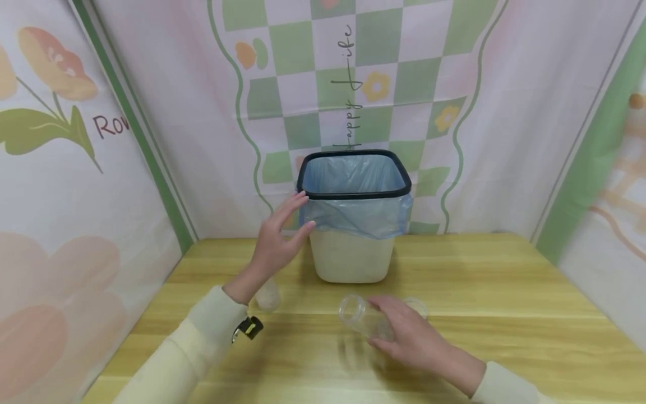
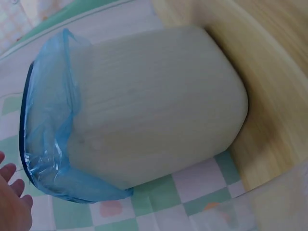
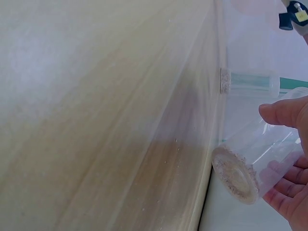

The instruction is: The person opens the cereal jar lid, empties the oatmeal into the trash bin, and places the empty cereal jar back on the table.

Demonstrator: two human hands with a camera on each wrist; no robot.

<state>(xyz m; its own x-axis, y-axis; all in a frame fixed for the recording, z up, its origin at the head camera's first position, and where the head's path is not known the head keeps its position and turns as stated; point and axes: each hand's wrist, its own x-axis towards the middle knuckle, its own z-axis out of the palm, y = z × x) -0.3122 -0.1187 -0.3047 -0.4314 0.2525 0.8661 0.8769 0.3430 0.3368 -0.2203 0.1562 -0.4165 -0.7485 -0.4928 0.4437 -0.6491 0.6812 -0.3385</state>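
Note:
My right hand (image 1: 411,334) grips a clear plastic cup (image 1: 362,320) low over the table, thumb on one side and fingers on the other. The cup is tilted, and the right wrist view shows pale brown bits at its closed end (image 3: 236,175). My left hand (image 1: 272,244) is raised at the left front corner of a cream trash bin (image 1: 351,258), fingers extended, fingertips right at its black rim (image 1: 353,196). A blue plastic bag (image 1: 358,216) lines the bin and folds down over its outside. In the left wrist view only part of the left hand (image 2: 14,207) shows.
Another clear cup (image 3: 250,83) stands on the table, with brownish bits at its bottom. A clear round object (image 1: 416,307) lies partly behind the right hand, and a pale rounded object (image 1: 268,295) beside the left wrist. Patterned cloth (image 1: 343,67) hangs around the wooden table (image 1: 479,280).

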